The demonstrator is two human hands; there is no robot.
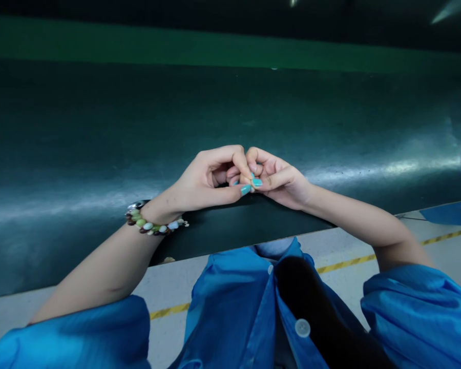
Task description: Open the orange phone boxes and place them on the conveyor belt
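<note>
My left hand [209,177] and my right hand [278,177] rest together on the near edge of a dark green table [230,118]. Both hands are curled, with the fingertips meeting in the middle and the turquoise nails touching. The fingers pinch against each other; anything between them is too small to make out. A bead bracelet [153,223] with green, white and brown beads circles my left wrist.
The dark green surface stretches wide and far, with a brighter green band [176,46] along its back. Below the table edge lies a grey floor with a yellow line [346,264]. My blue work coat [234,307] fills the bottom of the view.
</note>
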